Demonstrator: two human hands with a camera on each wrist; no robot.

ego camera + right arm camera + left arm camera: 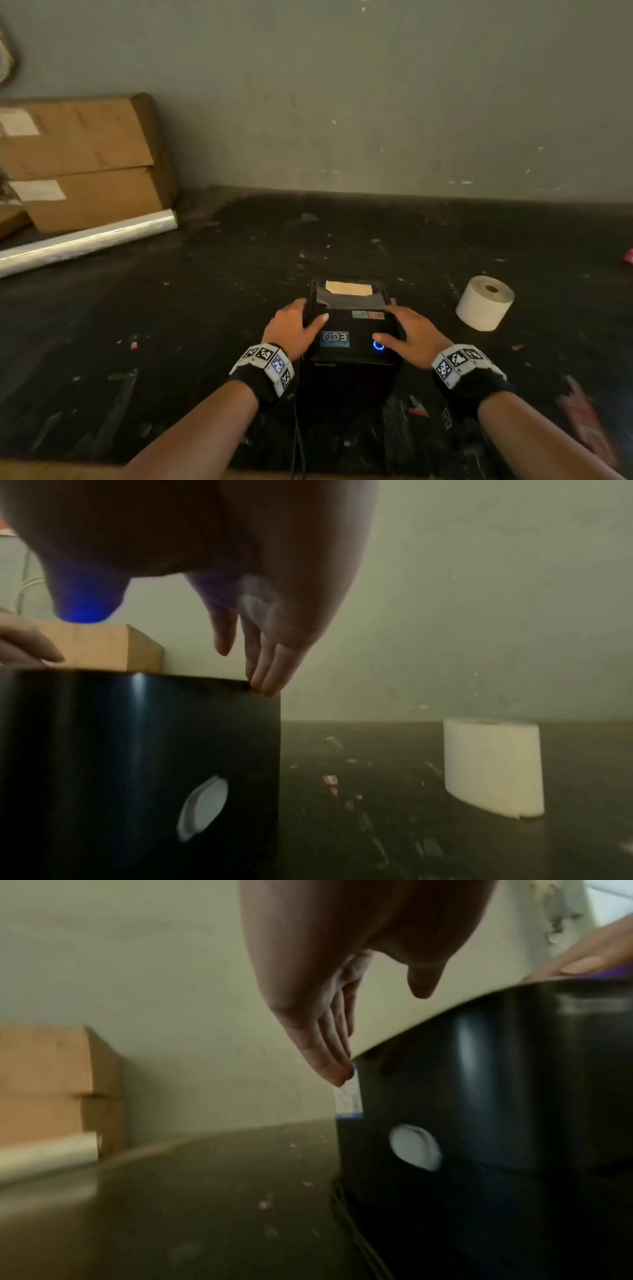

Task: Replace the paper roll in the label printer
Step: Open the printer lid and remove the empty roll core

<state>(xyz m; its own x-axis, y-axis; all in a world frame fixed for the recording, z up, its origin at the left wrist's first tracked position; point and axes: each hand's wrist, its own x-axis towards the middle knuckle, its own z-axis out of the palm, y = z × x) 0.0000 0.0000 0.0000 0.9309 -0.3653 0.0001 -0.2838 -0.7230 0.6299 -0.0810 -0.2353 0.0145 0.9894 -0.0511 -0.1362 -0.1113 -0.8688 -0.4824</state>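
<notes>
A black label printer (356,327) stands closed on the dark table, a blue ring light (378,345) lit on its top. Its lid window (349,288) shows tan paper inside. My left hand (294,325) rests on the printer's left top edge, thumb on top; its straight fingers (325,1047) lie down the printer's (496,1096) side. My right hand (411,329) lies flat on the right top, thumb by the light; its fingertips (270,674) touch the printer's (120,737) far right edge. A white paper roll (484,303) (493,767) stands on end to the right.
Cardboard boxes (78,161) lean against the wall at back left, with a roll of clear film (85,240) lying in front of them. A black cable (298,435) runs from the printer toward me. Red scraps (582,414) lie at the near right.
</notes>
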